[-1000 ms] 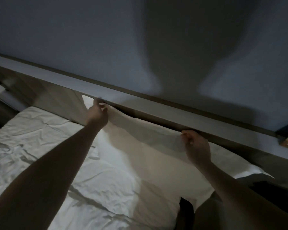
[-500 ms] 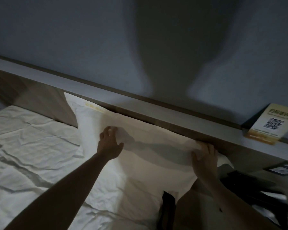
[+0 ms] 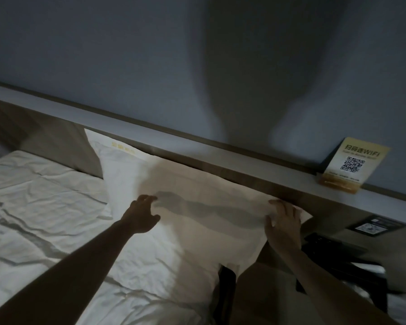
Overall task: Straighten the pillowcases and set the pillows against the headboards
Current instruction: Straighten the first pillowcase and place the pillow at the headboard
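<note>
A white pillow in its pillowcase leans against the wooden headboard, its top edge tucked under the headboard's ledge. My left hand rests flat on the pillow's front, left of centre, fingers spread. My right hand lies flat on the pillow's right end near its corner, fingers apart. Neither hand pinches the fabric. A crease and shadow run across the pillow between the two hands.
A wrinkled white sheet covers the bed to the left. A yellow WiFi card with a QR code stands on the headboard ledge at right. A dark panel and dark objects sit lower right. The room is dim.
Both hands let go of the pillow's top edge and slid down onto its front face. The view shifted right, bringing the WiFi card into sight.
</note>
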Available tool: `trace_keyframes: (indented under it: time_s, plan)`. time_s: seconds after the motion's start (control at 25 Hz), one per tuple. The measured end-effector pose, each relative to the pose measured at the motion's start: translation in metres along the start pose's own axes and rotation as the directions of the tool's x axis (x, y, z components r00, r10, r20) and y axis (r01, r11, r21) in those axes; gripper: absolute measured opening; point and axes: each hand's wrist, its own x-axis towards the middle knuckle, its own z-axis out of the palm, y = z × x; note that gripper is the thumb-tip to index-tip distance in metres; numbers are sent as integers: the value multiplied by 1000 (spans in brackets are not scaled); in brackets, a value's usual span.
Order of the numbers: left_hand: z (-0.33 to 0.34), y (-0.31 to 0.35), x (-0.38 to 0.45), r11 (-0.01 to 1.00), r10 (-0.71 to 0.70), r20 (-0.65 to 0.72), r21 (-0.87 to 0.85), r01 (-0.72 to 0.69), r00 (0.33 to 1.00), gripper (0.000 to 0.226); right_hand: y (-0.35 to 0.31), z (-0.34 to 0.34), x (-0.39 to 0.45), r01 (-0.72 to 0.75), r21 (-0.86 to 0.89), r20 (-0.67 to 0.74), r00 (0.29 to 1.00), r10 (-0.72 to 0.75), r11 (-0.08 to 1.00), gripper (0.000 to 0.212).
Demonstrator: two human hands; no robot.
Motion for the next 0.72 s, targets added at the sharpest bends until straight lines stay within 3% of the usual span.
trace_keyframes:
  time_s: [0.12,0.2,0.28,0.4,0.56,0.72]
  plan:
    - [3,16,-54,995,63,-41,-76,-66,997,65,-29,-1,-37,5,244,190,980,-53,970,42]
    - [11,19,-104,981,118,-89,-146,-130,989,58,-46,-12,-65,-125,393,387,921,-41,911,39]
    - [25,12,-161,971,136,-102,-184,-153,985,58,-57,-25,-99,-191,428,519,852,-67,883,36]
    - [51,-6,-242,947,141,-84,-279,-159,986,52,-61,-48,-154,-156,442,567,812,-140,883,32]
    - [77,-17,-338,897,26,-114,-436,-74,993,39,-57,-68,-214,-176,412,662,732,-161,894,33]
    - [92,-1,-430,764,-70,-96,-645,-9,993,35,-59,-89,-269,-199,415,751,626,-210,888,34]
